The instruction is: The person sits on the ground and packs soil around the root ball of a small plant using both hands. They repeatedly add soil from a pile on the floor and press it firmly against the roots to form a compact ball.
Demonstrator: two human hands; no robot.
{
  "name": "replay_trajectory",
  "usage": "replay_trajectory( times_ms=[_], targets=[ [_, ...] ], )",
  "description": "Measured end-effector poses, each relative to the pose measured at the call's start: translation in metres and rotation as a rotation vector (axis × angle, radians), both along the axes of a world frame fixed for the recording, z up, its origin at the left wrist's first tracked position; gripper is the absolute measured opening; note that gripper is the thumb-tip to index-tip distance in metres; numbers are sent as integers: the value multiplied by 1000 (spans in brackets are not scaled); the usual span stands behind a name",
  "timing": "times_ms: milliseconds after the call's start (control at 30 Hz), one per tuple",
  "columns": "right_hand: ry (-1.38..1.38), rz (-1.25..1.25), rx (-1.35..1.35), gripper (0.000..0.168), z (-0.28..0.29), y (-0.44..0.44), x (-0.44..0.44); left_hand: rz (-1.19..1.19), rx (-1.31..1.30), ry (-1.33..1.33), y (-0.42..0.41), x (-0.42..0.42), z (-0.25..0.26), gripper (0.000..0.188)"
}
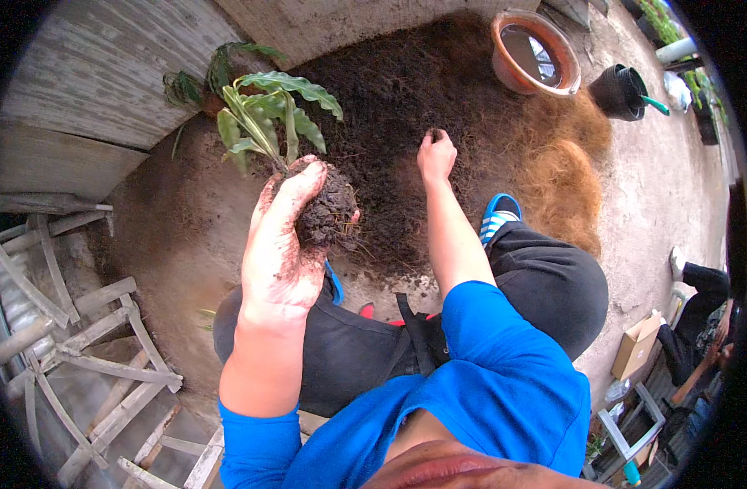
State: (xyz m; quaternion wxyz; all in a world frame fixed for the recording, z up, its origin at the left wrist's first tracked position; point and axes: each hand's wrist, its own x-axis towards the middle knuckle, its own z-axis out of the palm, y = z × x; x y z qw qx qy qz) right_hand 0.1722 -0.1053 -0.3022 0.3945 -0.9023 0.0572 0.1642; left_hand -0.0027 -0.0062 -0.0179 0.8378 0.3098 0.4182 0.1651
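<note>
My left hand (288,226) grips the dark soil root ball (331,211) of a leafy plant (269,116) with long, wavy-edged green leaves. Soil smears the palm and fingers, and thin roots stick out of the ball. Over the dark pile of soil (379,147) on the ground, my right hand (437,156) has its fingers curled together around a little dark material, which looks like soil. The fingertips are partly hidden.
Brown fibre (563,189) lies right of the soil. Beyond it stand an orange basin (502,55) of water and stacked black pots (615,91). Potted plants (218,76) are at the upper left, wooden frames (111,367) at the lower left. Another person (694,324) is at the far right, near a cardboard box (636,348).
</note>
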Motion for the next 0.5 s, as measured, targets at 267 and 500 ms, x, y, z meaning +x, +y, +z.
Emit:
replay_trajectory(
  times_ms=[267, 500],
  targets=[
    [499, -24, 1003, 42, 29, 4, 47, -16, -10, -10, 0, 2, -4, 22],
    [-117, 193, -121, 37, 15, 10, 1, -45, 5, -5, 6, 5, -3, 23]
  ],
)
